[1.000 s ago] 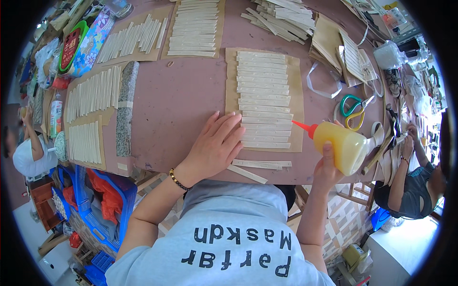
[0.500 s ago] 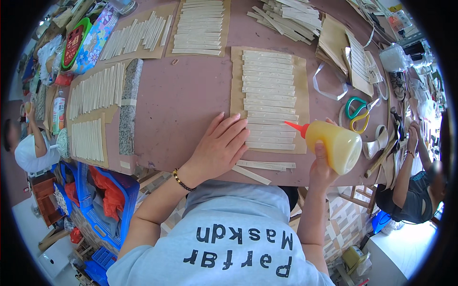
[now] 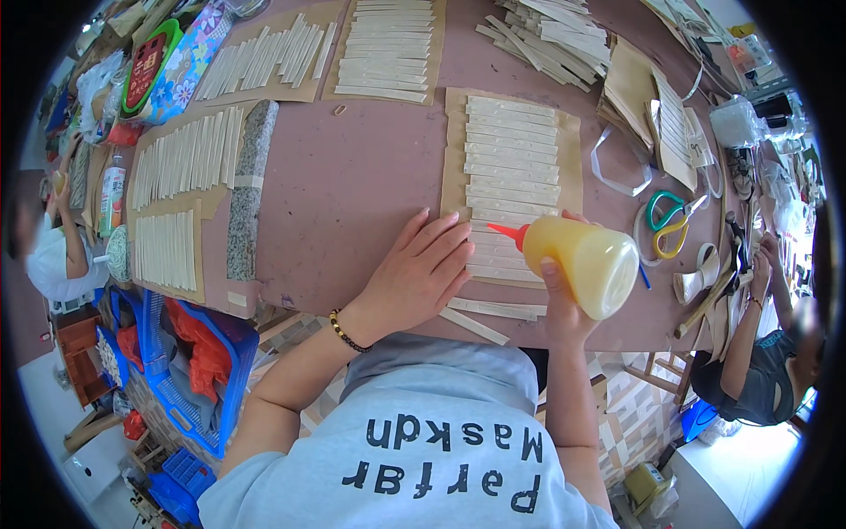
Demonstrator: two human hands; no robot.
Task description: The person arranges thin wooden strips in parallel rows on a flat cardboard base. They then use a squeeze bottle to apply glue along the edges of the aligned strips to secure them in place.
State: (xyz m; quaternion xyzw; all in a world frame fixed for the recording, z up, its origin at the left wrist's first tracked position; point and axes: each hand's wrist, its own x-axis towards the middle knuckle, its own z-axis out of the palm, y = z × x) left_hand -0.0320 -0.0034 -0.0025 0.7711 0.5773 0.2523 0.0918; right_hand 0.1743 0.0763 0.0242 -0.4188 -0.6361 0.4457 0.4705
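In my right hand [image 3: 564, 300] is a squeeze bottle [image 3: 583, 261] of yellowish glue, tilted on its side, its red nozzle pointing left over the pale strips [image 3: 513, 163]. These strips lie in a row, one below another, on a brown paper sheet [image 3: 569, 150]; some carry small glossy spots. My left hand [image 3: 423, 269] rests flat with fingers stretched, its fingertips at the left edge of the sheet and the strip ends. Below the sheet, near the table's front edge, a few loose strips [image 3: 476, 326] lie partly beside my left hand.
More papers with strips [image 3: 189, 163] cover the left and far table, beside a grey stone slab [image 3: 249, 176]. A loose strip pile [image 3: 551, 40], scissors [image 3: 674, 220] and stacked brown paper [image 3: 630, 84] are at right. Blue baskets [image 3: 189, 370] stand lower left. Other people sit at both sides.
The bottle in my right hand has moved left, its nozzle now nearer the strips' left ends. The whole view has shifted slightly; my left hand stays beside the sheet.
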